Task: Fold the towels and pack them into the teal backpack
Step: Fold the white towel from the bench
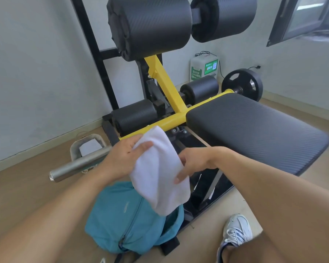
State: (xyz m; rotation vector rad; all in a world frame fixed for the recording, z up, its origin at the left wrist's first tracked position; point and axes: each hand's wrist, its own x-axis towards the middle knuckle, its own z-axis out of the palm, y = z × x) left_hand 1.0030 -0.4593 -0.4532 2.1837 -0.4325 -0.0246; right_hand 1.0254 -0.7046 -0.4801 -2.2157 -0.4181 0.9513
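A folded white towel (158,171) hangs in the air above the teal backpack (125,219), which lies on the wooden floor with its top opening facing right. My left hand (122,158) grips the towel's upper left edge, thumb on top. My right hand (192,164) holds the towel's right side, fingers curled against the cloth. The towel's lower end points down at the backpack's open mouth (171,219). What lies inside the backpack is hidden.
A black padded bench (254,130) on a yellow frame (169,120) stands just behind. A steel bar (78,166) juts out at the left, large black roller pads (150,25) hang overhead, a weight plate (242,86) sits at the back. My shoe (235,232) is at lower right.
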